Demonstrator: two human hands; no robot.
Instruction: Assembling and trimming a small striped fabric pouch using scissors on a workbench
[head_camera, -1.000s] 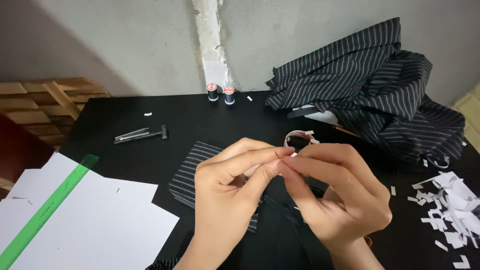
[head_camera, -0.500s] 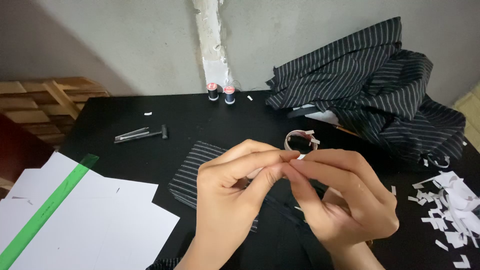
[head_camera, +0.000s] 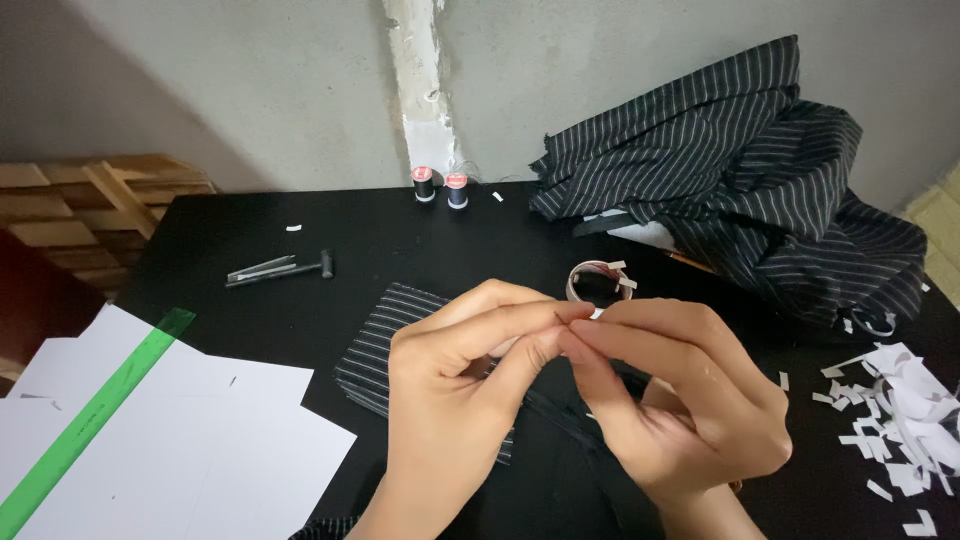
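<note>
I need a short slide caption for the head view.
Both hands pinch a small white scrap above striped cloth on a black table.

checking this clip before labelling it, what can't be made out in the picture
Head view only:
- What the left hand and right hand pinch: fingertips cover it; only a white speck shows.
- Striped piece under the hands: its middle and right side are hidden by them.
- Striped cloth: folds hide its shape.
- Tape roll: too small to tell its kind.
- Paper sheets and green ruler: cut off by the frame's edges.
</note>
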